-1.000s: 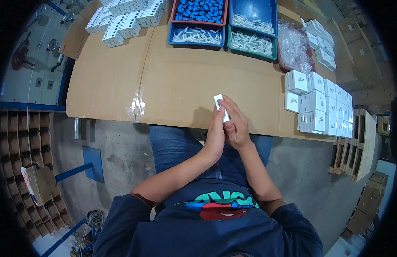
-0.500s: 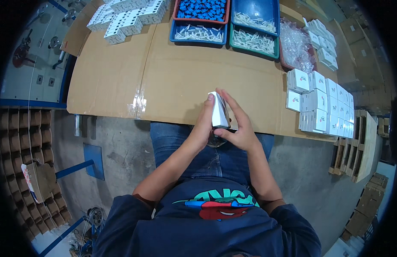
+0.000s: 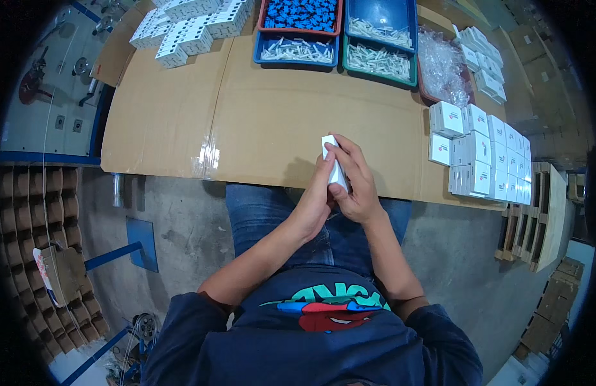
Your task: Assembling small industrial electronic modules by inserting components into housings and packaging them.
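Observation:
A small white box point(image 3: 337, 175) stands on edge between my two hands, over the near edge of the cardboard-covered table point(image 3: 265, 128). My left hand point(image 3: 316, 201) closes on its left side, the fingers partly hidden behind it. Around the right side wraps my right hand point(image 3: 357, 183), with its thumb low on the box and a finger laid across the upper part. The far end of the box shows above my fingertips.
White boxes are stacked at the right point(image 3: 478, 151) and at the far left point(image 3: 201, 29). At the back stand a red tray of blue pieces point(image 3: 300, 31), a blue tray point(image 3: 296, 63) and a green tray point(image 3: 380, 78) of small white pieces, beside a bin of clear plastic point(image 3: 443, 67).
The box has turned between my hands, and its dark, open-looking side no longer shows. My right fingers have closed in over it, and my left hand has shifted slightly right.

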`<move>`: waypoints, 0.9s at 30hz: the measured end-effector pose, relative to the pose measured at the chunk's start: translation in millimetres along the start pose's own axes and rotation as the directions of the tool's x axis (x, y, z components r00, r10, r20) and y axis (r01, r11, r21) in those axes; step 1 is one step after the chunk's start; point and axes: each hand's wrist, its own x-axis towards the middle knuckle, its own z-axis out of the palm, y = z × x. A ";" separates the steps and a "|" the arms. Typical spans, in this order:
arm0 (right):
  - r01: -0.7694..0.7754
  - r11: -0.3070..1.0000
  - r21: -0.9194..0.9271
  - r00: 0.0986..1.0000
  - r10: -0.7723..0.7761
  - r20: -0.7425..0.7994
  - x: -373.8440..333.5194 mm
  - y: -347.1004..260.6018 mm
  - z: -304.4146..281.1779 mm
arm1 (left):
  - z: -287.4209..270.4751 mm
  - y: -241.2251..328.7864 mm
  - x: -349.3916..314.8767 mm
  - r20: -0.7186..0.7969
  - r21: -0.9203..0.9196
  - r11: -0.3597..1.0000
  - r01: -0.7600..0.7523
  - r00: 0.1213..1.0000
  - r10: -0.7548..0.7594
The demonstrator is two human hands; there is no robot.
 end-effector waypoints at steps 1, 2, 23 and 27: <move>-0.001 1.000 0.000 1.000 0.001 0.001 -0.3 0.6 0.0 | -0.4 -3.2 0.3 0.015 -0.023 1.000 -0.021 1.000 0.021; 0.019 1.000 0.008 1.000 -0.019 -0.009 -0.3 2.1 0.0 | 0.0 -5.6 0.2 0.030 -0.047 0.998 -0.041 0.999 0.042; 0.110 0.993 -0.046 0.990 -0.113 -0.079 -7.7 10.4 6.2 | 2.3 -34.3 9.2 -0.079 0.011 0.971 -0.238 0.968 0.238; 0.100 0.994 -0.034 0.991 -0.103 -0.082 -7.4 10.5 7.0 | 2.9 -30.6 7.6 -0.061 0.016 0.970 -0.242 0.968 0.243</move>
